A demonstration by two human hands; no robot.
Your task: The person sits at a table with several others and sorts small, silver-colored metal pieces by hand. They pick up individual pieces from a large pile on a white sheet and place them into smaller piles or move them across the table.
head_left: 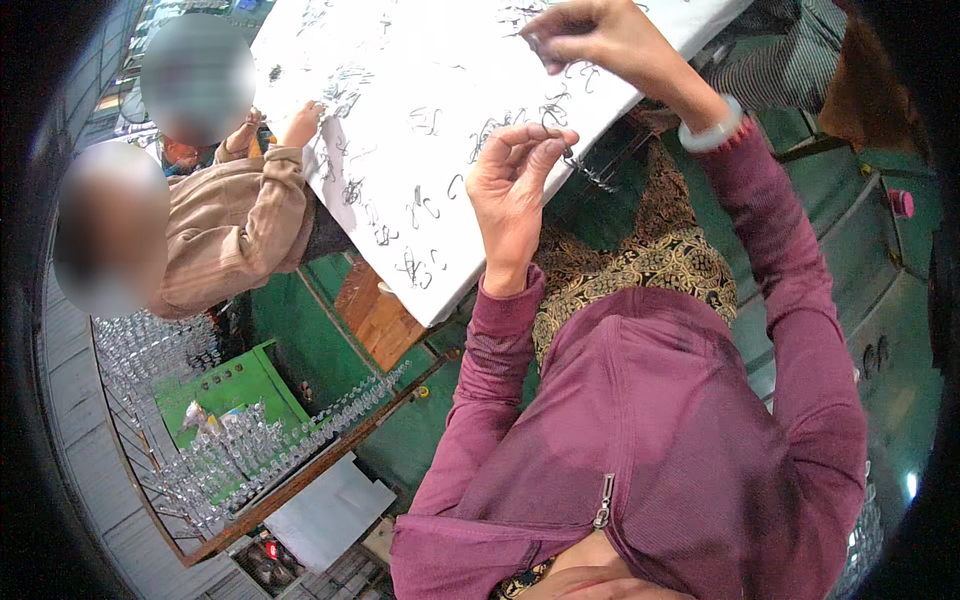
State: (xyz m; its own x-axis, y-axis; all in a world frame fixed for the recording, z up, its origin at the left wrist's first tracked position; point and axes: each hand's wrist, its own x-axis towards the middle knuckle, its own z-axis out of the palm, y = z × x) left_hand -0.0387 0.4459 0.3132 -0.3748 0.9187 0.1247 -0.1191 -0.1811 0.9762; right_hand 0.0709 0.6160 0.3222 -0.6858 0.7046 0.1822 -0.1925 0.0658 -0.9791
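Observation:
My left hand (512,195) is raised by the table's near edge, thumb and forefinger pinched. From this pinch hangs a thin dark strand with small shiny bits (592,176), past the table edge. Farther up and to the right, my right hand (598,38) is over the table with its fingertips closed together, slightly blurred. A small dark bit shows at those fingertips, too unclear to name. Between and beyond my hands, loose dark curled pieces (497,135) lie on the white-covered table (385,150).
Across the left table edge sit two people, one in a tan jacket (235,225), with hands at the tabletop. A wooden stool (375,315) stands below the table corner. Racks of clear shiny pieces (235,450) fill the lower left. Striped clothing (790,65) shows at upper right.

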